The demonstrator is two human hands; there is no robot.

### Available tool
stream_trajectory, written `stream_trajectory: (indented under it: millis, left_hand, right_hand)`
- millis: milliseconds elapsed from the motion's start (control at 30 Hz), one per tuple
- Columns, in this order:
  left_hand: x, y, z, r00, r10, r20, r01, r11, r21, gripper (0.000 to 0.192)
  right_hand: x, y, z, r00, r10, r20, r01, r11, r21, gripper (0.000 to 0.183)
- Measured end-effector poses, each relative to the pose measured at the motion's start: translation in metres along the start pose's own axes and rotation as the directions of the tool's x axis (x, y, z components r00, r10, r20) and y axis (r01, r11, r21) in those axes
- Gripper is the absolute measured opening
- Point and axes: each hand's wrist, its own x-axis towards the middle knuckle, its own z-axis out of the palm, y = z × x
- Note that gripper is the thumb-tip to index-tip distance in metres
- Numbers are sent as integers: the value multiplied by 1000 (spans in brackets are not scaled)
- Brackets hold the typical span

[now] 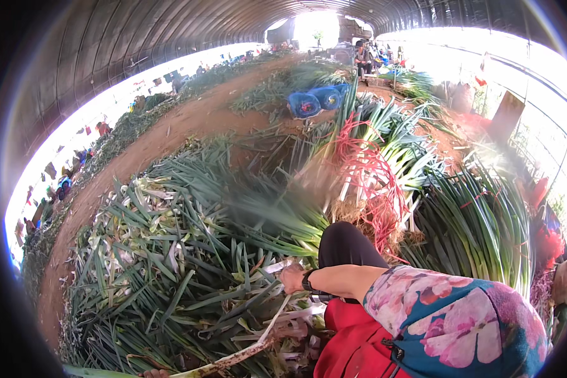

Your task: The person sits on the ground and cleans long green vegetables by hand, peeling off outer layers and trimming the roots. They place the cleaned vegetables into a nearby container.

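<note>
My right hand (292,279), with a dark band at the wrist, is closed on a thin pale strip (278,317). That strip runs down to the soiled white end of a long green onion (231,360). At the bottom edge only the fingertips of my left hand (155,373) show, curled at the onion's stalk where its green leaves begin; the rest is cut off by the frame. Beneath and beyond both hands lies a large heap of green leaves and pale peelings (170,283). Whole green onions (307,231) with roots lie by my dark-clad knee.
Red ties (375,179) drape over upright onions ahead. A bundle of onions (482,227) stands at right. Blue net rolls (307,104) lie farther off beside a dirt path (156,141). A person (362,59) sits in the distance under the arched tunnel roof (170,28).
</note>
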Motion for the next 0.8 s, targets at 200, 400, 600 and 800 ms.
stream_trajectory:
  millis: [200, 400, 600, 800]
  left_hand:
    - [22, -67, 51, 946, 109, -304, -25, 963, 269, 41]
    - [20, -93, 57, 973, 0, -231, 50, 976, 211, 44]
    - [18, -92, 62, 939, -12, -344, 69, 986, 153, 44]
    - [15, -106, 63, 904, 44, -425, 70, 966, 250, 40]
  right_hand:
    - [33, -79, -19, 850, -316, -422, 399, 909, 123, 65]
    - [-18, -210, -35, 781, -624, 40, 123, 215, 969, 42]
    - [-30, -212, -34, 795, -597, 107, 215, 442, 871, 29]
    - [-30, -202, -77, 755, -596, 274, 94, 512, 854, 29]
